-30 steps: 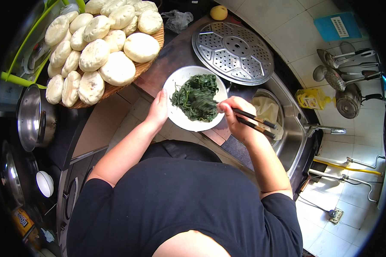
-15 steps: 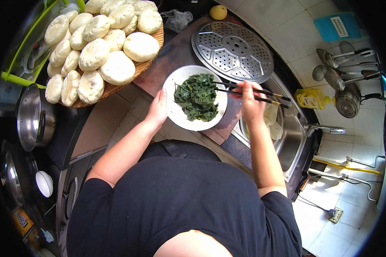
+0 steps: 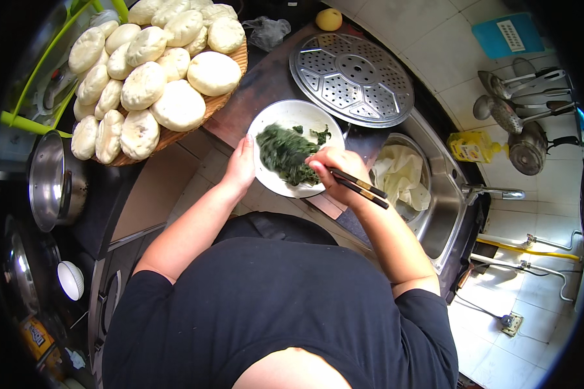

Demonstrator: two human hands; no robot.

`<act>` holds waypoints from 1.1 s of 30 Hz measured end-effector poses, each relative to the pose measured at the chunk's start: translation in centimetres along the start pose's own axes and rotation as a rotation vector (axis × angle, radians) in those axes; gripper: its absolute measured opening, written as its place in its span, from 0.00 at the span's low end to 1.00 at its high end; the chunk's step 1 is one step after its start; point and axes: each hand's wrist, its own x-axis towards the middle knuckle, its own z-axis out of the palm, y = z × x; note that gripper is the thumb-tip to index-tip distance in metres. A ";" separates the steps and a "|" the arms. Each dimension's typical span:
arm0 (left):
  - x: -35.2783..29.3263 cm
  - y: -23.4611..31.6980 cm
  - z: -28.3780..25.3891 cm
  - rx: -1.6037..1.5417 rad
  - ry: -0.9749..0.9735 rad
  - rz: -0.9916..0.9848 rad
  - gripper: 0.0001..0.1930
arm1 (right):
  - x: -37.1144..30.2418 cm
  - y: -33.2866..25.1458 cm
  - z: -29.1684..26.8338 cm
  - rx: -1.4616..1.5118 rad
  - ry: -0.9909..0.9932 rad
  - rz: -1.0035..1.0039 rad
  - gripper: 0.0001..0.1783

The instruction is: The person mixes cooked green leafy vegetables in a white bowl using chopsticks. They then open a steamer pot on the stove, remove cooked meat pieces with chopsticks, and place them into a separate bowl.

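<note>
A white bowl [image 3: 329,146] is held in front of me over the edge of the brown counter. My left hand [image 3: 241,165] grips its left rim, fingers beneath and thumb along the side. Dark green cooked leafy greens [image 3: 280,154] lie in the bowl, smeared by motion on the left, with a few loose bits near the far right. My right hand [image 3: 337,170] is closed around black chopsticks [image 3: 360,185] with gold bands, above the bowl's right side. Their tips are hidden among the greens and behind the hand.
A woven tray [image 3: 230,97] piled with round flat buns [image 3: 178,104] stands at the far left. Behind the bowl lies a perforated metal steamer plate [image 3: 353,78]. To the right, a sink [image 3: 444,223] holds a basin with a pale cloth [image 3: 399,172]. A steel pot [image 3: 48,181] sits left.
My right hand has moved left and down over the bowl with the chopsticks. The greens have shifted left and are blurred. My left hand stays on the bowl.
</note>
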 end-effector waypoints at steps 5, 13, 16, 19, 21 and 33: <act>-0.2 0.1 -0.2 -0.013 -0.023 -0.010 0.24 | 0.1 -1.0 -1.7 -0.099 0.115 0.033 0.04; -0.2 0.3 0.0 0.012 -0.019 -0.020 0.24 | -1.3 1.3 -0.1 0.345 0.344 0.365 0.07; -0.4 0.2 -0.1 0.011 0.011 -0.017 0.24 | -1.6 -0.5 -4.0 0.539 0.490 0.513 0.12; -0.5 0.5 0.2 -0.003 0.018 -0.022 0.24 | -2.9 0.6 -5.5 0.553 0.530 0.678 0.15; -0.5 0.6 0.2 0.008 0.020 -0.023 0.24 | -3.8 3.4 -3.4 0.665 0.497 0.797 0.17; -0.4 0.9 0.1 -0.010 -0.030 -0.047 0.25 | -6.7 8.1 1.2 1.458 0.717 1.046 0.20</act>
